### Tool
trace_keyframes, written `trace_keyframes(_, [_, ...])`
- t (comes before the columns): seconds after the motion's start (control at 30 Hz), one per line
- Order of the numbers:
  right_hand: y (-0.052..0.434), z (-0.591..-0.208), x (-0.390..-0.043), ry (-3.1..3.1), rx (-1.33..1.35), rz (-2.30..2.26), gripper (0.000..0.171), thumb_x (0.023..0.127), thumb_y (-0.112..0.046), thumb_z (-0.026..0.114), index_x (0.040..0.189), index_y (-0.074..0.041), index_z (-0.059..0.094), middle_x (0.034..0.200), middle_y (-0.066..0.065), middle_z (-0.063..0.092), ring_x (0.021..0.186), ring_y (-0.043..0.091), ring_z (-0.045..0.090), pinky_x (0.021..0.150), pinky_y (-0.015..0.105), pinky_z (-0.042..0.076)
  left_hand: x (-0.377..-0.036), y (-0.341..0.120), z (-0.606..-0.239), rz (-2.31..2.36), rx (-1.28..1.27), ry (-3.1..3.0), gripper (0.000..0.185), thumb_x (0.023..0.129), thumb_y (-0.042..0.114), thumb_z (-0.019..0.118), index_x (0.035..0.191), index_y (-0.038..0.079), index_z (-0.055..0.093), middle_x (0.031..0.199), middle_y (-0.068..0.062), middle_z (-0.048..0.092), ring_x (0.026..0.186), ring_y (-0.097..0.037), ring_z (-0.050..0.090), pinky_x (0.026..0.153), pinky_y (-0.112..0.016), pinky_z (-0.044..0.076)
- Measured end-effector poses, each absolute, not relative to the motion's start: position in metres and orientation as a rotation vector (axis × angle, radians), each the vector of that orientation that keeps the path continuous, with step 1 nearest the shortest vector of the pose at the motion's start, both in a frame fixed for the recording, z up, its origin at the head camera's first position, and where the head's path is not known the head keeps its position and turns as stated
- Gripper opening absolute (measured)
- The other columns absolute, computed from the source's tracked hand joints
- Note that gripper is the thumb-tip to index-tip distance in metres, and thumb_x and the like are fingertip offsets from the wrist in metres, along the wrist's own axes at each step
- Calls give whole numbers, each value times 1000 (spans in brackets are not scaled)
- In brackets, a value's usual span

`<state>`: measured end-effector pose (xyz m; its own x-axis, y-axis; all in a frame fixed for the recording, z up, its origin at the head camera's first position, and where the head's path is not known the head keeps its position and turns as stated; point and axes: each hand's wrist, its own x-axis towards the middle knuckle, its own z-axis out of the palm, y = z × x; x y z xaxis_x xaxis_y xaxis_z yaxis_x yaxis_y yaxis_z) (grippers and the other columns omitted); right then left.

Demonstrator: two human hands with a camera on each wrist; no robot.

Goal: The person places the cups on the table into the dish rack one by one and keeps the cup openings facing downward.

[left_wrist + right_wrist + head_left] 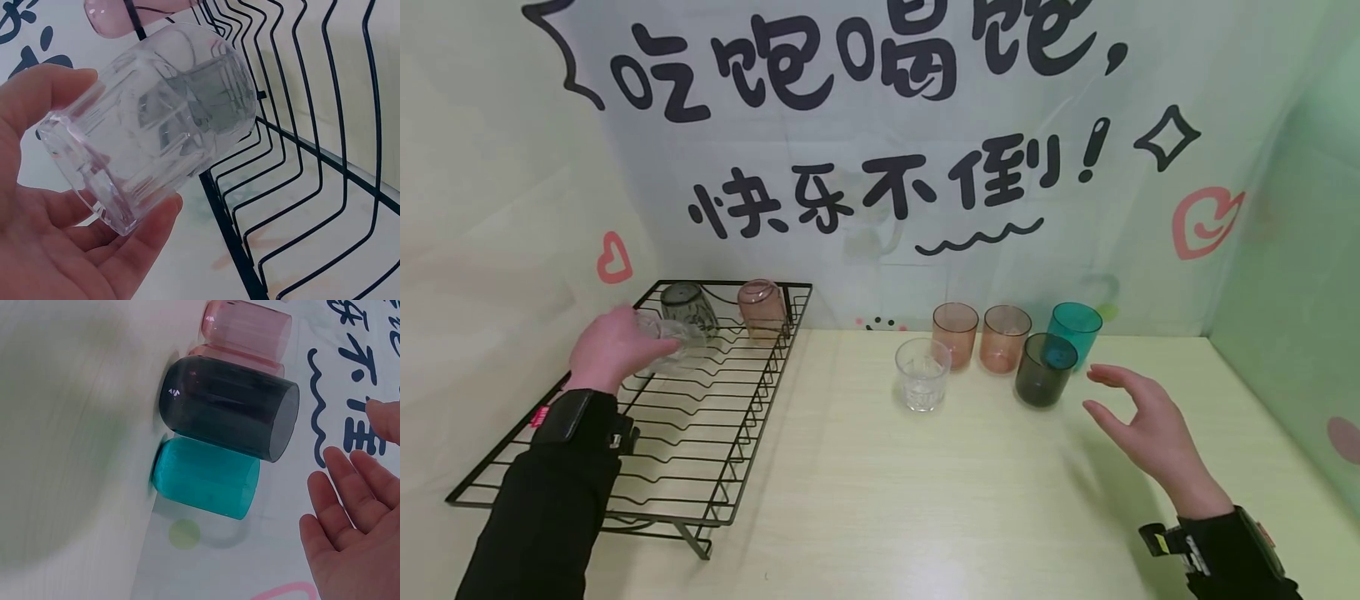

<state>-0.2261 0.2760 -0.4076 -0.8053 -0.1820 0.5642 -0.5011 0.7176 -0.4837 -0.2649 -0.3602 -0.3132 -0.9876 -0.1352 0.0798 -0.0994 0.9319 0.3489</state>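
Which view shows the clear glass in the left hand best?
The left wrist view: the clear glass fills the frame, tilted, gripped by the left hand over the wire rack. The head view shows it small and half hidden; the right wrist view misses it.

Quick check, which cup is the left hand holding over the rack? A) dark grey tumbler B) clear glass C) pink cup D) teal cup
B: the left hand grips a clear glass, tilted, over the black wire rack; the dark grey cup and the teal cup stand on the table near the open right hand.
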Motion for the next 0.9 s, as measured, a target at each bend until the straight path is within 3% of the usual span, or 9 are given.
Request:
trace_keyframes(0.13, [273,-406,-227,-2439,531,880,46,83,0,76,126,4,59,116,21,65,109,39,55,92,54,40,-269,-363,-316,-517,208,-2996,48,85,42,70,79,4,42,74,-10,41,66,-29,47,53,-36,35])
trace_keyframes(0.23, [272,-406,-228,-2443,532,890,46,83,0,76,126,5,59,116,22,64,109,40,54,89,61,39,-273,-367,-319,-516,224,-2997,51,84,42,71,86,-1,46,79,-15,47,70,-32,49,54,-38,39])
trace_keyframes(0.53, [270,-409,-233,-2441,536,873,45,83,-2,77,124,4,60,115,20,65,109,39,55,90,57,40,-281,-372,-327,-513,287,-2981,54,83,39,71,94,-11,55,82,-23,59,68,-35,54,49,-40,43])
trace_keyframes(0.9, [266,-411,-239,-2450,550,884,46,83,-2,77,125,4,60,117,22,65,109,39,56,91,57,40,-284,-371,-331,-506,300,-2958,45,83,35,70,83,-7,52,74,-22,57,68,-41,56,51,-42,45])
